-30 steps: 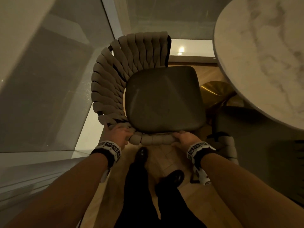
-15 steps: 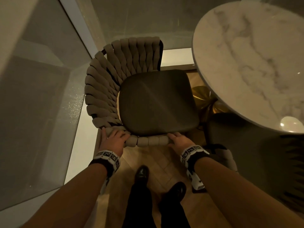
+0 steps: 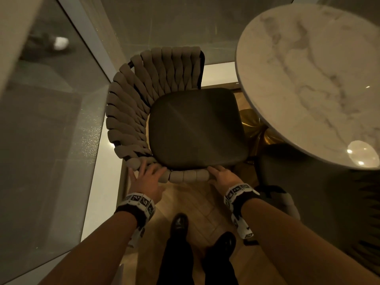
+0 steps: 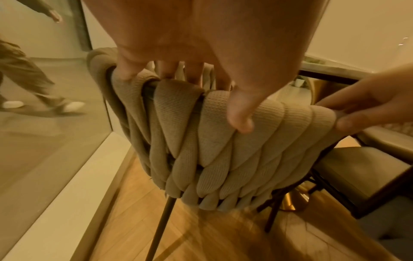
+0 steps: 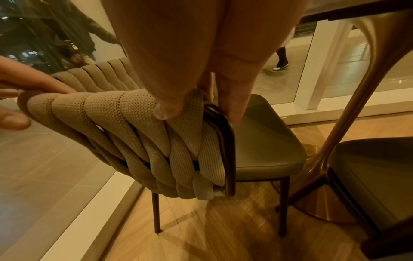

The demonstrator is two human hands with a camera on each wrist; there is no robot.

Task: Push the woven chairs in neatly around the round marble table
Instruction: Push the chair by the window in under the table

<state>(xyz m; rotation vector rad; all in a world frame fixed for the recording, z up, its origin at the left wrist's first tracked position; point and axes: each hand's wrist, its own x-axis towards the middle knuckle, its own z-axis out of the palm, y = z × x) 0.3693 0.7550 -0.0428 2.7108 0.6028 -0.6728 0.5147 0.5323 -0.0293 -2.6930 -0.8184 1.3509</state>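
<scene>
**Both hands on the woven chair beside the marble table**

A person stands behind a woven chair (image 3: pixel 156 112), which sits between a glass wall (image 3: pixel 51 130) and the round marble table (image 3: pixel 308 79), its dark seat cushion (image 3: pixel 195 128) just short of the table's edge. The left hand (image 3: pixel 147 181) lies on the padded top rail with fingers spread over the straps and the thumb pressing the outer face, loosely draped rather than clamped. The right hand (image 3: pixel 223 176) pinches the rail's end, thumb on the weave and fingers behind the dark metal frame (image 5: pixel 225 141).

The chair looks light enough to slide on its thin legs, though the wood floor (image 3: pixel 197 202) may let them drag or chatter. The soft straps probably give under pressure, so the stiff frame at the rail ends seems the surer hold.

The table's gold pedestal (image 5: pixel 348 109) crowds the seat's path. A second chair (image 3: pixel 308 192) at the right is in shadow and partly under the table. The front legs cannot be seen from above.
</scene>
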